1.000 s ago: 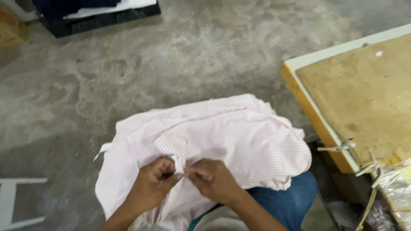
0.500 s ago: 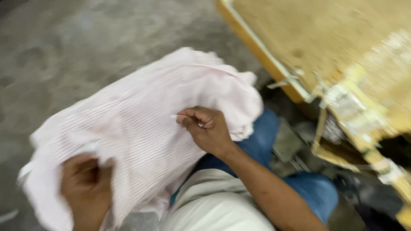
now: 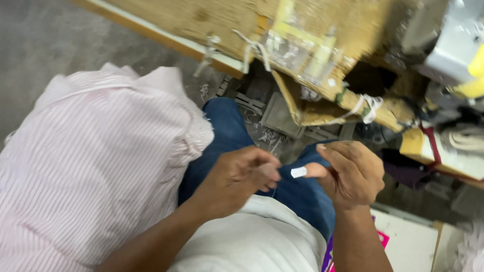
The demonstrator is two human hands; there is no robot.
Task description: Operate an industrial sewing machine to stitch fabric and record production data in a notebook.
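Note:
My right hand [image 3: 350, 176] pinches a small white tag [image 3: 298, 172] between thumb and fingertip, above my blue-jeaned lap [image 3: 232, 128]. My left hand [image 3: 239, 179] is just left of it, fingers curled together, their tips a short gap from the tag; whether they hold anything I cannot tell. A pink-and-white striped garment [image 3: 96, 161] lies bunched over my left thigh, and neither hand touches it.
A worn wooden table [image 3: 201, 20] with a pale edge runs across the top, cords and clear wrapping hanging from it. A grey machine body [image 3: 454, 35] sits at the top right. Scraps litter the concrete floor [image 3: 40, 40]; a white board [image 3: 408, 242] lies at lower right.
Both hands have let go of the striped garment and come together over my lap. My right hand now holds a small white tag. The view has swung right toward the table.

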